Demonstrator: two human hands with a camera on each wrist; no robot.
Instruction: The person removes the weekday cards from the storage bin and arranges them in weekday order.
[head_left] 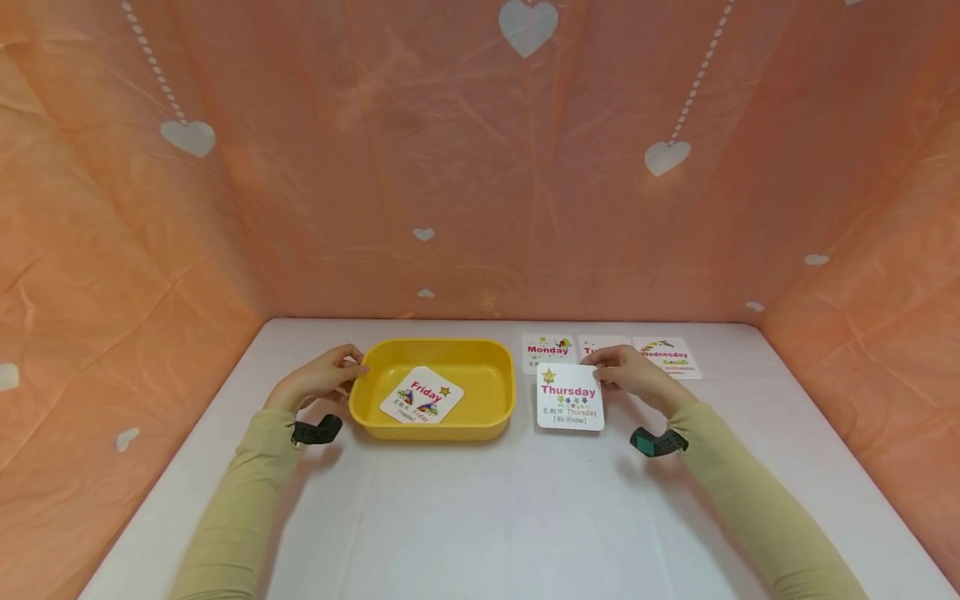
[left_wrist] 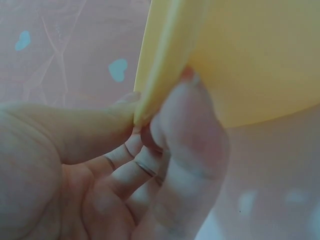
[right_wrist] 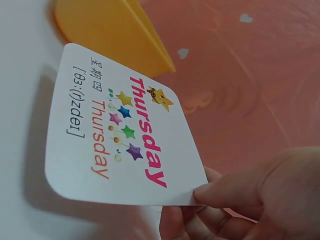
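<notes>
My left hand (head_left: pixel 322 375) pinches the left rim of a yellow plastic tray (head_left: pixel 480 432), thumb outside and a finger over the inner wall, as the left wrist view shows. Inside the tray lies a white Friday card (head_left: pixel 423 397), turned at an angle. My right hand (head_left: pixel 633 375) holds a Thursday flash card (head_left: pixel 570 398) by its upper right corner, between thumb and fingers. In the right wrist view the Thursday card (right_wrist: pixel 115 135) is tilted over the white table, casting a shadow. Behind it, a Monday card (head_left: pixel 549 350) and a second card (head_left: pixel 592 342) are partly covered.
A Wednesday card (head_left: pixel 666 357) lies at the right end of the back row, beyond my right hand. The white table (head_left: pixel 480 517) meets a pink fabric backdrop (head_left: pixel 480 275) with white hearts at its back edge. Both wrists carry dark straps with cameras.
</notes>
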